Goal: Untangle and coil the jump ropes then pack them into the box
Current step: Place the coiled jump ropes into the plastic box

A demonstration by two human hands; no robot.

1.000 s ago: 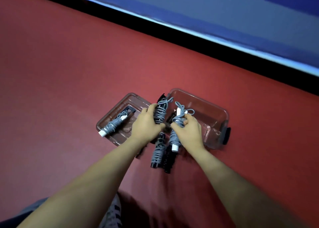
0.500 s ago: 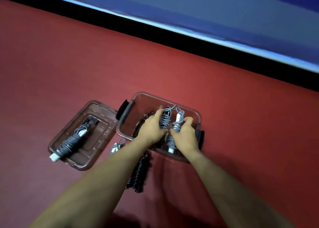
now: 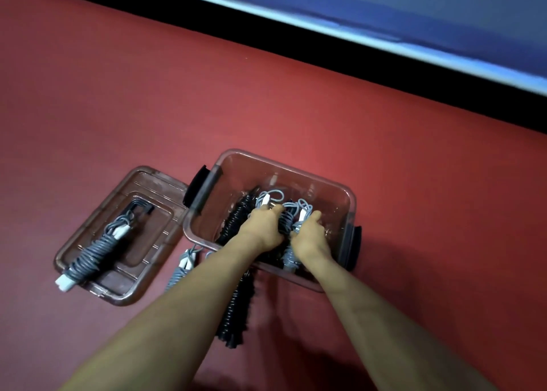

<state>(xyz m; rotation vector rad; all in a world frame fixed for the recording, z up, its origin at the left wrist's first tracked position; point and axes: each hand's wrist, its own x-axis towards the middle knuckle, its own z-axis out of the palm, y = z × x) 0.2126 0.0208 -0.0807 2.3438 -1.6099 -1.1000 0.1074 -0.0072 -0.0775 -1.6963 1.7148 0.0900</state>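
A clear plastic box (image 3: 350, 201) with black latches stands on the red floor. Both my hands are lowered inside it. My left hand (image 3: 263, 229) grips a dark grey coiled jump rope (image 3: 286, 217). My right hand (image 3: 310, 238) grips a grey coiled rope with a white handle (image 3: 302, 211). A black coiled rope (image 3: 236, 220) lies in the box to the left of my left hand. A white handle tip with grey loops (image 3: 266, 198) shows beyond my left fingers. What lies under my hands is hidden.
The box lid (image 3: 142, 180) lies upside down to the left with a grey coiled rope (image 3: 94, 251) on it. Another grey coiled rope (image 3: 182, 268) lies on the floor between lid and box. A black coiled rope (image 3: 236, 310) lies in front of the box.
Both hands have carried their coiled ropes from in front of the box forward and down into it. The black rope that was under them stays on the floor.
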